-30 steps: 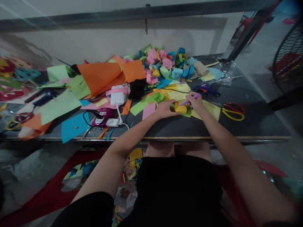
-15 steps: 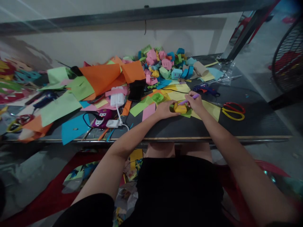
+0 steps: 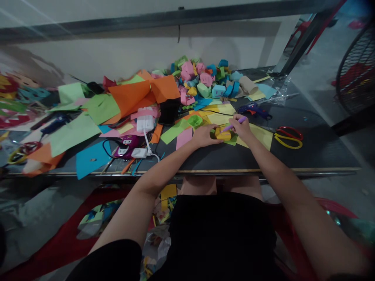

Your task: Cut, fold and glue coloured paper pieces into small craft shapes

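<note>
A small yellow paper piece (image 3: 224, 135) lies on the table in front of me, with my left hand (image 3: 204, 136) gripping its left side. My right hand (image 3: 241, 127) is closed round a purple pen (image 3: 241, 119), whose lower end meets the top of the yellow piece. Green paper (image 3: 231, 141) shows partly from under the piece. Just behind my left hand sits a green paper cup shape (image 3: 195, 121). A pink sheet (image 3: 184, 138) lies to the left of that hand, and yellow sheets (image 3: 260, 136) reach out beneath my right wrist.
Scissors with red and yellow handles (image 3: 288, 137) lie right. Behind are a blue glue gun (image 3: 254, 111) and a heap of folded paper pieces (image 3: 205, 80). Orange sheets (image 3: 131, 95), a black phone (image 3: 169, 111), a white power adapter (image 3: 145, 120) and a purple device (image 3: 128, 147) lie left.
Both hands stay nearly in place on the yellow piece and the pen. At the left, the large orange sheet's left edge has shifted right, showing more of a red piece behind it.
</note>
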The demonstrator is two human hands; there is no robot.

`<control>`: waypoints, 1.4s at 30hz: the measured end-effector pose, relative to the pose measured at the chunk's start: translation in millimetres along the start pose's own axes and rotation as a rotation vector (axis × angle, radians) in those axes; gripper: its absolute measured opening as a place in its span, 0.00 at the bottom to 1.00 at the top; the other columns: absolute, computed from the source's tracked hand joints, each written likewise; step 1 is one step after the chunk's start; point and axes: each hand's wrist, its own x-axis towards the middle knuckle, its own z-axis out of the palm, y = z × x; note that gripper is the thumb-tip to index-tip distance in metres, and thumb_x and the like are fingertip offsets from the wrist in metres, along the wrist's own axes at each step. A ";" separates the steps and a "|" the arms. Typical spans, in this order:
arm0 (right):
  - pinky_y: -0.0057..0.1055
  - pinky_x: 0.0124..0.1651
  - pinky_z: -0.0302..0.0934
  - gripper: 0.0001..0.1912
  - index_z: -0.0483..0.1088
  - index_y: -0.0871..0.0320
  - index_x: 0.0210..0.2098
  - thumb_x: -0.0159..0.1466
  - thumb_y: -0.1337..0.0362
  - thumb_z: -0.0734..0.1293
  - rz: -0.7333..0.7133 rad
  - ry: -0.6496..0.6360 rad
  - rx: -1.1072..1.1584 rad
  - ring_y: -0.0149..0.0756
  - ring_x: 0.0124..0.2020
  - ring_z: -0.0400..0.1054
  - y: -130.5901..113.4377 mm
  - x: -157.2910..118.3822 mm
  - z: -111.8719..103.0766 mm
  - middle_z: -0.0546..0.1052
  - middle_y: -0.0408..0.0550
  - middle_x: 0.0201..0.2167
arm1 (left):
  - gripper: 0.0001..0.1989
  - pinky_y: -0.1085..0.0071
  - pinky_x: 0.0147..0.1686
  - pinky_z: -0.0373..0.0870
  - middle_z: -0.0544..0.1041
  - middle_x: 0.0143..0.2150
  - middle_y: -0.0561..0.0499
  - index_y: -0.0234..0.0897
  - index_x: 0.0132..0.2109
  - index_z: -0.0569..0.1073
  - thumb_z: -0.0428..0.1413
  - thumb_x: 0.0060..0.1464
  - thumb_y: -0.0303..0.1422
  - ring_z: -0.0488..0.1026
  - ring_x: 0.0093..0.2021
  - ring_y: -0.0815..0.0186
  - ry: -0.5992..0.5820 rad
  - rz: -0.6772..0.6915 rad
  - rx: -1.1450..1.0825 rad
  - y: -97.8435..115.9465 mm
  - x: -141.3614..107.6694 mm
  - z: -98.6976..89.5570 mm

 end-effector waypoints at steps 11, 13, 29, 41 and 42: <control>0.25 0.16 0.45 0.21 0.54 0.53 0.18 0.56 0.59 0.70 -0.037 -0.041 0.023 0.25 0.12 0.51 7.1 2.9 -1.3 0.56 0.35 0.10 | 0.34 0.61 0.53 0.74 0.81 0.55 0.45 0.39 0.57 0.77 0.67 0.47 0.53 0.79 0.53 0.52 0.029 0.025 0.022 -1.8 0.2 2.7; 0.25 0.15 0.45 0.23 0.53 0.53 0.17 0.56 0.56 0.72 -0.033 -0.074 0.061 0.24 0.12 0.50 6.5 3.0 -1.4 0.56 0.35 0.10 | 0.35 0.61 0.54 0.74 0.81 0.56 0.44 0.39 0.58 0.76 0.68 0.47 0.52 0.78 0.54 0.52 0.036 0.029 0.019 -1.7 -0.1 2.8; 0.23 0.14 0.44 0.23 0.57 0.53 0.18 0.56 0.50 0.72 -0.001 -0.093 0.120 0.24 0.11 0.50 5.9 4.2 -0.2 0.57 0.34 0.09 | 0.35 0.59 0.55 0.74 0.80 0.56 0.44 0.38 0.58 0.75 0.67 0.48 0.52 0.78 0.56 0.51 0.028 0.022 -0.004 -2.3 1.1 3.3; 0.24 0.16 0.46 0.24 0.56 0.53 0.19 0.58 0.50 0.71 0.002 -0.062 0.034 0.25 0.13 0.51 7.4 4.1 -0.8 0.57 0.36 0.10 | 0.36 0.60 0.58 0.72 0.79 0.59 0.44 0.37 0.60 0.75 0.67 0.49 0.52 0.76 0.59 0.52 0.022 0.021 0.002 -2.8 1.3 4.3; 0.24 0.16 0.46 0.24 0.56 0.53 0.19 0.58 0.50 0.71 0.007 -0.069 0.037 0.25 0.13 0.51 7.3 4.2 -0.6 0.57 0.36 0.10 | 0.36 0.61 0.58 0.72 0.79 0.59 0.44 0.37 0.60 0.75 0.67 0.49 0.52 0.76 0.59 0.51 0.017 0.020 0.003 -2.3 1.1 3.8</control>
